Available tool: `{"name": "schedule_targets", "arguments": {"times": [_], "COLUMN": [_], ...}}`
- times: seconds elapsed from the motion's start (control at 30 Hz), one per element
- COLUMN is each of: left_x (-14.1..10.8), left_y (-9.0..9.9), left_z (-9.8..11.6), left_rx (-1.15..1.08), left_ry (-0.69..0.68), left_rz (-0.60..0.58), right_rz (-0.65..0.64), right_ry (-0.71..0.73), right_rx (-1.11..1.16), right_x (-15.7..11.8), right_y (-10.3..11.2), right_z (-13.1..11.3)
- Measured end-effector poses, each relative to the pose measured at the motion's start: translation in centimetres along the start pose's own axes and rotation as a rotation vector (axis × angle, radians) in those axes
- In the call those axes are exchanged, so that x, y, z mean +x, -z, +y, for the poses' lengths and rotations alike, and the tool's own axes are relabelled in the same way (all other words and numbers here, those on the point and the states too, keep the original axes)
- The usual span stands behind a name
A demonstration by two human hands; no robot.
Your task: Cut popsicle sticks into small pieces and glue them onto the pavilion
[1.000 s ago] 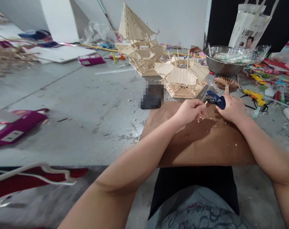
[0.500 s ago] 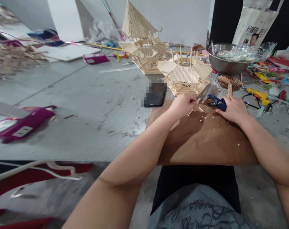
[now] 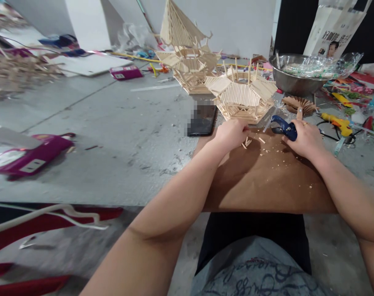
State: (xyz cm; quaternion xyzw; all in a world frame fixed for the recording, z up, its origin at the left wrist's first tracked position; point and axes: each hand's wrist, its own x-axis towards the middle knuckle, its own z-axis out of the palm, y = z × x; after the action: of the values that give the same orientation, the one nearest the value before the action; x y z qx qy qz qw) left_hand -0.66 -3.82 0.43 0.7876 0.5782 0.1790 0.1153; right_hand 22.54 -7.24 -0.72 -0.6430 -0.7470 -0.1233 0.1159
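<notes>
My right hand [image 3: 307,137] is wrapped round the handles of a blue cutter [image 3: 285,127], its jaws pointing left. My left hand [image 3: 233,133] is closed above the brown board [image 3: 267,185]; whatever its fingers pinch is too small to name. Below those fingertips lie short cut stick pieces [image 3: 247,143], and pale crumbs are scattered toward the cutter. Just behind my hands stands a wooden stick model [image 3: 241,95] with a sloping roof and upright posts. A taller stick model [image 3: 187,53] with a pointed roof is behind it.
A black phone [image 3: 202,121] lies left of the board. At the right are a metal bowl [image 3: 298,84], a yellow glue gun [image 3: 338,123] and a folded brown paper fan [image 3: 298,105]. Purple devices [image 3: 35,152] and a blurred pile of sticks [image 3: 20,74] are on the left.
My left hand has moved slightly left, away from the cutter. The stick held at its fingertips before no longer shows, and more pieces are visible beneath them. The view has shifted slightly.
</notes>
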Motion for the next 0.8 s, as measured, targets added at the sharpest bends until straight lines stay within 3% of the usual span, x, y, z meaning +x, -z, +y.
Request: {"name": "schedule_targets", "arguments": {"times": [0.2,0.37,0.8], "left_x": [-1.0,-0.7,-0.2], "left_y": [-1.5,-2.6,-3.4], "left_z": [1.7,1.3,1.1], "left_rx": [0.069,0.121,0.150], "left_ry": [-0.238,-0.438,-0.494], "left_rz": [-0.049,-0.041,-0.005], "right_rz": [0.032,0.053,0.125], "right_ry": [0.024,0.051,0.110], "right_rx": [0.039,0.070,0.124], "right_x": [-0.1,-0.2,-0.3], "right_y": [0.2,0.0,-0.1], "right_z": [0.0,-0.2,-0.4]}}
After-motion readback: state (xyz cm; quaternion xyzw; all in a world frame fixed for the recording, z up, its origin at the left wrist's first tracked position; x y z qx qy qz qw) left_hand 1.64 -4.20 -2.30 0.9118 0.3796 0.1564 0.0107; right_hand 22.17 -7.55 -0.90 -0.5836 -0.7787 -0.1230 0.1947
